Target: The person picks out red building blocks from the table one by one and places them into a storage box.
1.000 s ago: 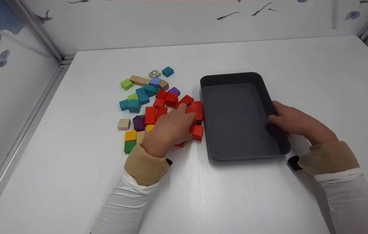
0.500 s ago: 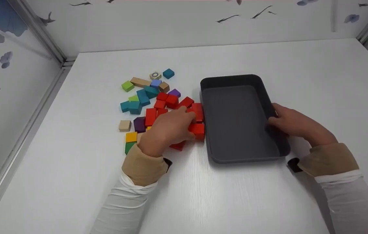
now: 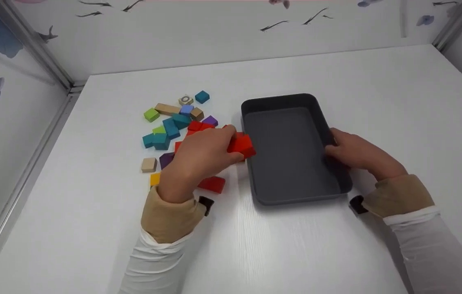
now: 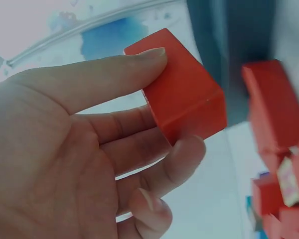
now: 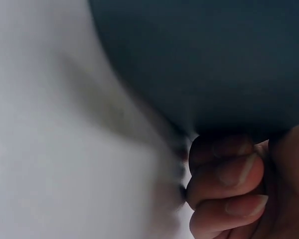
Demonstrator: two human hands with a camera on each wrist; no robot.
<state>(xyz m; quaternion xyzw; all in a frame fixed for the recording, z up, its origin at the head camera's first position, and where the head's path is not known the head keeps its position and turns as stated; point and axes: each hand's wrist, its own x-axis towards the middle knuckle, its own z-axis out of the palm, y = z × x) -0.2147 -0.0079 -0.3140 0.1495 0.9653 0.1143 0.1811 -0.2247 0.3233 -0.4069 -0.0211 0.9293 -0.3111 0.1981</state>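
A red block (image 3: 243,146) is pinched between the thumb and fingers of my left hand (image 3: 196,159), raised beside the left rim of a dark grey tray (image 3: 292,151). The left wrist view shows the thumb pressed on one face of this red block (image 4: 182,89) and fingertips on the opposite side. My right hand (image 3: 363,153) grips the tray's right wall, its thumb over the rim. In the right wrist view, curled fingers (image 5: 226,179) sit against the outside of the tray (image 5: 204,59). More red blocks (image 3: 212,184) lie under and around my left hand, which partly hides them.
Behind and left of the left hand lie teal blocks (image 3: 161,141), a lime green block (image 3: 151,114), a long wooden block (image 3: 167,109) and a purple block (image 3: 210,121). A pale wooden block (image 3: 149,165) lies at the pile's left. A patterned wall (image 3: 198,36) stands behind the white table (image 3: 288,253).
My left hand has picked up a red block from the pile by the tray's left side and raised it. My right hand keeps its grip on the tray; the head view has shifted slightly.
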